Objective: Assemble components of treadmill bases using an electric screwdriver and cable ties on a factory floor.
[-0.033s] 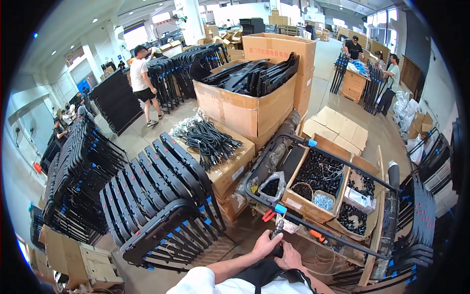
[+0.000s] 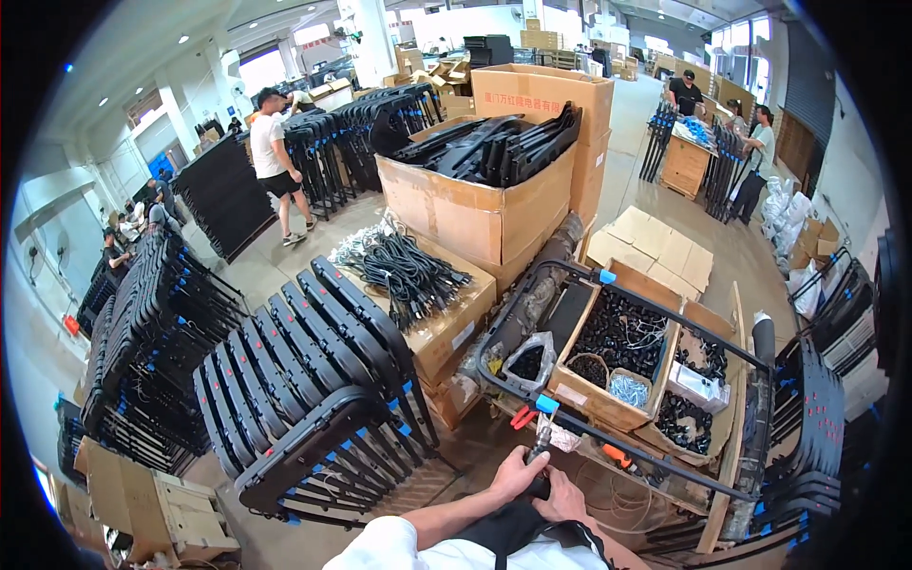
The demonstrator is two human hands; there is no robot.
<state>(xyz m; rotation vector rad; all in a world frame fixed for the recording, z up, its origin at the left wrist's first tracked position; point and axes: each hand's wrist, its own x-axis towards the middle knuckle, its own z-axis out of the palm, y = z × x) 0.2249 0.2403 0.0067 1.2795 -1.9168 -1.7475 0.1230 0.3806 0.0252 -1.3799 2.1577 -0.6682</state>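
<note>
Both hands are closed on a black-bodied power screwdriver with a metal front end. My left hand wraps its upper part, while my right hand grips lower down, partly hidden by the left. The tool's tip is up against or just below a blue clip on a black tubular frame; contact cannot be made out. That frame lies across the workbench. Just left of the tip are red-handled pliers, and an orange-handled tool rests to the right.
Behind the frame stand a wooden box of small black parts and a plastic bag of parts. Folded black frames crowd the left. Black cables lie on a carton. A person stands further back.
</note>
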